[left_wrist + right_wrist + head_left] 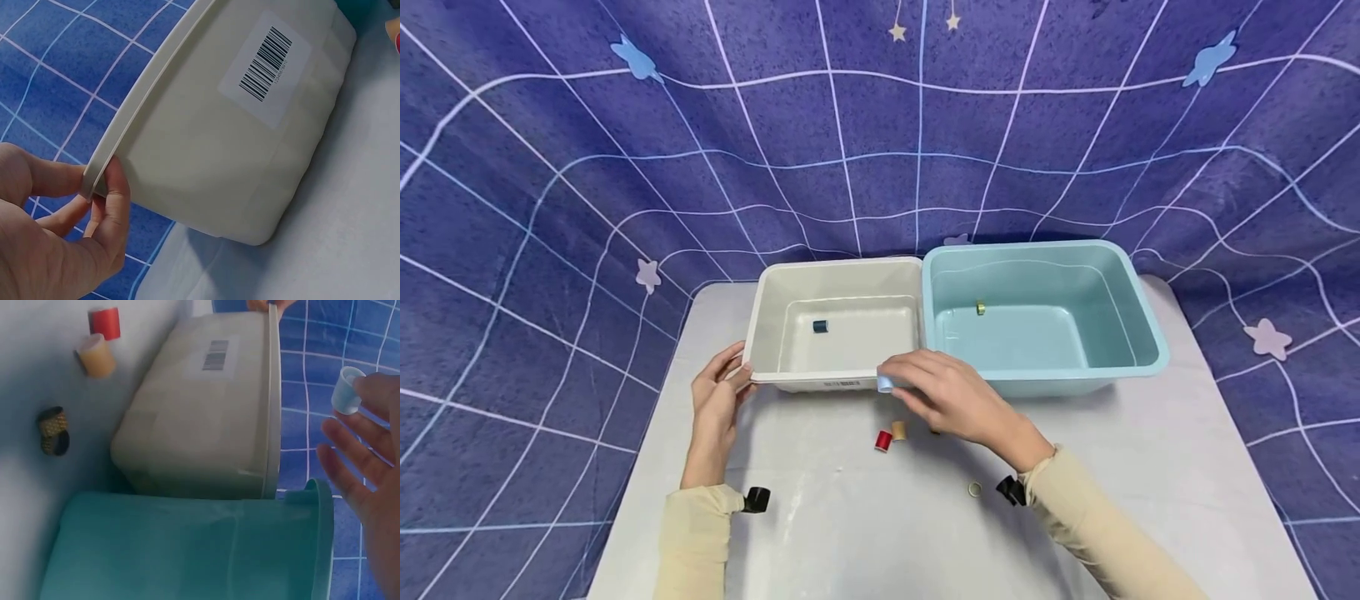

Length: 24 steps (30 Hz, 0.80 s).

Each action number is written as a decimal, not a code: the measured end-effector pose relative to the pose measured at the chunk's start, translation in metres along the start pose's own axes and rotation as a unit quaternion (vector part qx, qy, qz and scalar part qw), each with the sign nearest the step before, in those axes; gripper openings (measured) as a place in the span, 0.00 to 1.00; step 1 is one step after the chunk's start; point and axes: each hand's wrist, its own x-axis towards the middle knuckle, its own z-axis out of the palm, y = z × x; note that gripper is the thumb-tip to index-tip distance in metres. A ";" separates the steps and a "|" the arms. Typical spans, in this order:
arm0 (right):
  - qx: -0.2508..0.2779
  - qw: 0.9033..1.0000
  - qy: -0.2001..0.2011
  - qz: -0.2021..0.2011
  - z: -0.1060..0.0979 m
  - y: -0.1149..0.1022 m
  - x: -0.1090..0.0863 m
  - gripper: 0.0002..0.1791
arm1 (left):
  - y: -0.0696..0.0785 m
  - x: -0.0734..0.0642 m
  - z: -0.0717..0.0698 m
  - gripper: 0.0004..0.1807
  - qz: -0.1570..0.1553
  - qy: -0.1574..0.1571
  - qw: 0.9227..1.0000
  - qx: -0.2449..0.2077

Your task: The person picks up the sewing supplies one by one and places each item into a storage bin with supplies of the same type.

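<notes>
The right hand [942,396] pinches a blue spool [884,384], with the white tub [865,342], held by the left hand [718,402], just ahead-left.

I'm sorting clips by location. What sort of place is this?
Probably an indoor tabletop workspace, curtained off. A purple star-patterned curtain closes in the far, left and right sides of a white-covered table, where a white plastic bin and a light-blue plastic bin stand side by side.
</notes>
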 end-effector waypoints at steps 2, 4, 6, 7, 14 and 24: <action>0.009 1.000 -0.004 0.008 0.001 0.003 0.003 0.19 | 0.000 -0.001 0.000 0.27 0.005 0.002 1.000 0.007; 0.018 1.000 -0.011 0.019 0.002 0.006 0.007 0.19 | 0.000 -0.002 -0.001 0.27 0.008 0.005 1.000 0.015; 0.025 0.999 -0.017 0.025 0.002 0.009 0.012 0.20 | 0.000 -0.002 -0.001 0.27 0.011 0.008 1.000 0.014; 0.026 0.999 -0.021 0.029 0.002 0.010 0.014 0.20 | -0.001 -0.002 -0.001 0.27 0.012 0.006 1.000 0.012; 0.025 0.998 -0.039 0.031 -0.003 0.017 0.037 0.20 | 0.001 -0.002 -0.003 0.27 0.011 -0.001 1.000 0.001; 0.030 0.998 -0.059 0.018 -0.002 0.032 0.063 0.17 | 0.001 -0.001 -0.001 0.27 0.000 -0.003 1.000 0.001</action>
